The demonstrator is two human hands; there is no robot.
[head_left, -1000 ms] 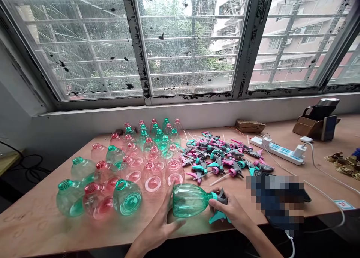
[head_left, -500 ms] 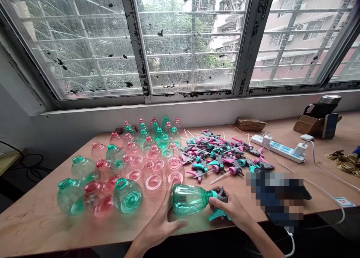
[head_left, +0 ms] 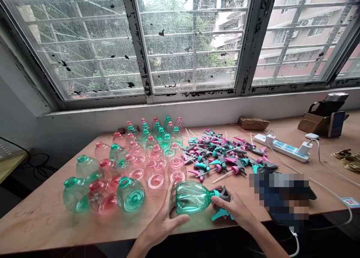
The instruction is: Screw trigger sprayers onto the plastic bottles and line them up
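Note:
A transparent green spray bottle (head_left: 192, 198) lies on its side in the air just above the table's front edge, its base toward the left. My right hand (head_left: 236, 209) is closed on its grey and teal spray head (head_left: 224, 194), thumb against the teal collar; the teal trigger (head_left: 221, 214) points down. My left hand (head_left: 165, 215) is spread around the base end. Its thumb stands apart below the bottle, and its fingers are upright beside the base; whether they touch it I cannot tell.
Several pink and green open-necked bottles (head_left: 156, 171) stand in rows on the wooden table (head_left: 42, 220) to the left. Behind my hands lies a heap of pink, teal and grey spray heads (head_left: 216, 149). A white power strip (head_left: 284, 147) with cables and a blurred dark object (head_left: 281, 198) are at right.
The view has shifted slightly, moving the scene a little to the right. The bottle appears turned slightly about its length; both hands keep nearly the same pose.

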